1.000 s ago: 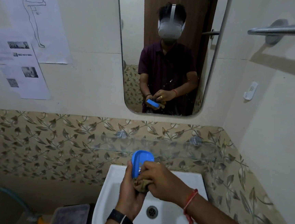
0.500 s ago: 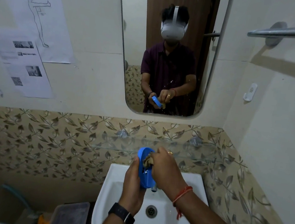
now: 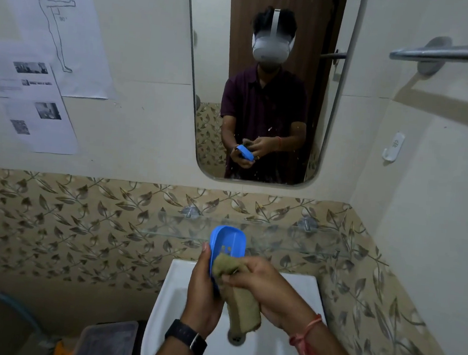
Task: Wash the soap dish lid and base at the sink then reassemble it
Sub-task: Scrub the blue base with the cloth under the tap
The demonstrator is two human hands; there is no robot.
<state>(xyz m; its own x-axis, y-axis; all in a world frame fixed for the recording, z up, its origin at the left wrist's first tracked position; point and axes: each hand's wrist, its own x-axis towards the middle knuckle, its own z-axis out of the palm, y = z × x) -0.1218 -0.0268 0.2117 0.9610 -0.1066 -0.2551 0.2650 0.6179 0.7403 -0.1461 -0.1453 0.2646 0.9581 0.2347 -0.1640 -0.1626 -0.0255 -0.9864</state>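
A blue soap dish piece (image 3: 228, 247) is being held upright above the far edge of the white sink (image 3: 177, 299), with its hollow side being turned toward the right. Whether it is the lid or the base cannot be told. It is being clasped by the left hand (image 3: 203, 293), whose grip is being curled round the piece's lower left edge. A black watch (image 3: 187, 339) is being worn on that wrist.

A brownish cloth (image 3: 241, 305) is being pressed against the hollow of the piece by the right hand (image 3: 265, 290). That grip is being closed on the bunched upper part of the cloth, while the loose end is being left hanging above the drain (image 3: 236, 338). A red thread (image 3: 306, 329) is being worn on the right wrist.

Beyond the hands, a glass shelf (image 3: 292, 239) is being carried on the leaf-patterned tiles (image 3: 82, 220), and both hands with the blue piece are being reflected in the mirror (image 3: 209, 62).

On the far left wall, paper sheets (image 3: 35, 103) are being displayed. One bears a line drawing of a standing figure with one leg raised and a small angle mark, perhaps "80°" or "90°". The printed text on the others is too blurred to be read. A metal towel bar (image 3: 450, 52) and a white hook (image 3: 394, 147) are being shown on the right wall, the hook's round emblem being illegible. A grey plastic container (image 3: 108, 342) is being shown near and left of the sink.
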